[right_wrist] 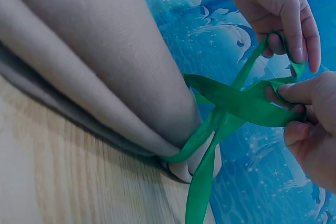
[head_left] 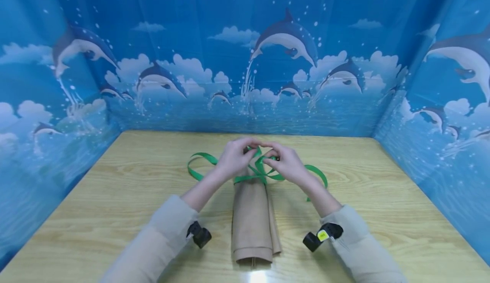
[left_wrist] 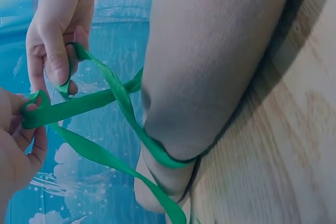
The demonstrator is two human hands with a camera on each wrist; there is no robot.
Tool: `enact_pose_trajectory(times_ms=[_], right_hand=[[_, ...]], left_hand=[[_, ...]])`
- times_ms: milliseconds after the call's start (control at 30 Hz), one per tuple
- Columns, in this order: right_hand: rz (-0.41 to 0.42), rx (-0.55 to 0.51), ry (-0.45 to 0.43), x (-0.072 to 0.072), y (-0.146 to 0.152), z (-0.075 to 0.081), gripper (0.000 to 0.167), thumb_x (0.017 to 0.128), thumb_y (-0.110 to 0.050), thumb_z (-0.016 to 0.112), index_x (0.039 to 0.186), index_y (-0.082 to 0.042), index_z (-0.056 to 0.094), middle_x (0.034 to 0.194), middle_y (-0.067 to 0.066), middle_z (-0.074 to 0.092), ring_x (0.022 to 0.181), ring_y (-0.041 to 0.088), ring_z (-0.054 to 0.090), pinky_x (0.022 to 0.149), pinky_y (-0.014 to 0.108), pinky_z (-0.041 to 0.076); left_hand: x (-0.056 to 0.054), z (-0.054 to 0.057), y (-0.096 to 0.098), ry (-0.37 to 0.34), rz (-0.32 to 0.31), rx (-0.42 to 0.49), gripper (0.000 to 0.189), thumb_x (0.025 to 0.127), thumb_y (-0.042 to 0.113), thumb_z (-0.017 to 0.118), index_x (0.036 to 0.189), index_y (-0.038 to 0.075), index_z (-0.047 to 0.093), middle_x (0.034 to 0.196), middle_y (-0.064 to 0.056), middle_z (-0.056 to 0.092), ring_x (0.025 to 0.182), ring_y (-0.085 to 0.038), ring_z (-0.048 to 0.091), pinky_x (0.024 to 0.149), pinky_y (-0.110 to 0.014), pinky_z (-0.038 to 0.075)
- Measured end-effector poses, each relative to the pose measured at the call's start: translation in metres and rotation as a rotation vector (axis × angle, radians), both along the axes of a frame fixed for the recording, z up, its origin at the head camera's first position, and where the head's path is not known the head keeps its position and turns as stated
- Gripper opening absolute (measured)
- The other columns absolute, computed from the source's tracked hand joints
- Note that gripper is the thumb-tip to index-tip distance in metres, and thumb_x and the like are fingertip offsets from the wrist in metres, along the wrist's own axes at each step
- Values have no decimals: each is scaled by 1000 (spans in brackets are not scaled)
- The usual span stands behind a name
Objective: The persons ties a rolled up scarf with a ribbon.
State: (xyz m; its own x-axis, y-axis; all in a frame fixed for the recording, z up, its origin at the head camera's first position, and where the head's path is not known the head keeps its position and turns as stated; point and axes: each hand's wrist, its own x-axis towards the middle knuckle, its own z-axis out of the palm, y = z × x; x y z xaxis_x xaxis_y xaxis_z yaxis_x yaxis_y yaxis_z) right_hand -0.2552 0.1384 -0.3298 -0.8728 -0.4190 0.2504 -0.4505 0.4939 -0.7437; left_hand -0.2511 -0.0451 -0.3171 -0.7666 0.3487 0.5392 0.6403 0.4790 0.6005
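Note:
A rolled brown cloth [head_left: 250, 215] lies lengthwise on the table, its near end showing folded layers. Round its far part runs a green ribbon [left_wrist: 79, 109], whose strands cross above the roll in the right wrist view. My left hand [head_left: 233, 159] pinches one part of the ribbon between thumb and fingers. Another part is pinched by my right hand [head_left: 288, 162], with a loop of ribbon [right_wrist: 257, 107] at its fingertips. Both hands are close together over the roll's far end. Loose ribbon tails curve out to either side. The fingers partly hide the crossing in the head view.
The wood-grain table [head_left: 153, 164] extends around the roll on all sides. A blue curtain [head_left: 214, 41] printed with dolphins and clouds encloses its back and sides. A small black camera [head_left: 200, 234] sits on the left wrist, and another camera [head_left: 311, 241] on the right.

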Motion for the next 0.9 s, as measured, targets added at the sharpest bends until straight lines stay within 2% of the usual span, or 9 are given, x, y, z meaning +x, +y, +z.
enact_pose_trajectory(times_ms=[167,300,433,633,733,767,900], right_hand=[[-20,-145,-143,2,-4,3,50,89,-7,60,136,-5,43,94,11,68,55,11,49,51,24,38],[-20,-270,-187,-1,-8,-1,49,88,-5,61,135,-9,46,86,7,68,42,8,34,44,21,31],[-11,-343,-201,-2,-11,-3,48,88,-4,60,135,-8,47,82,3,69,41,8,34,43,21,30],[-35,-411,-219,-2,-16,-6,44,88,1,57,131,-2,51,83,4,69,43,6,35,43,19,30],[-50,-441,-225,-2,-19,-7,40,88,3,56,127,3,53,89,10,69,45,6,37,45,19,32],[-67,-454,-229,-2,-20,-7,38,88,3,56,125,4,54,95,11,69,47,6,39,46,19,33],[-131,-463,-248,-3,-22,-7,32,88,-1,57,120,5,58,103,14,67,53,6,43,50,19,35]], left_hand=[[2,0,6,-192,41,111,20,89,5,60,107,12,67,90,0,66,63,-12,55,52,-25,45],[2,0,9,-294,64,183,21,89,7,60,108,14,67,91,0,65,73,-13,59,57,-27,49],[2,0,11,-324,72,219,20,88,7,62,107,11,68,93,-2,66,82,-14,62,63,-26,51],[2,-1,11,-360,73,251,19,87,6,63,105,7,68,93,-5,67,85,-16,63,67,-26,52],[2,-2,11,-382,76,267,18,87,6,63,105,7,68,93,-5,67,86,-16,63,69,-27,52],[2,-3,11,-392,78,275,18,88,6,62,105,7,68,93,-5,67,87,-16,63,70,-28,52],[2,-4,10,-423,84,315,18,88,7,62,105,7,67,93,-5,68,88,-16,63,72,-28,52]])
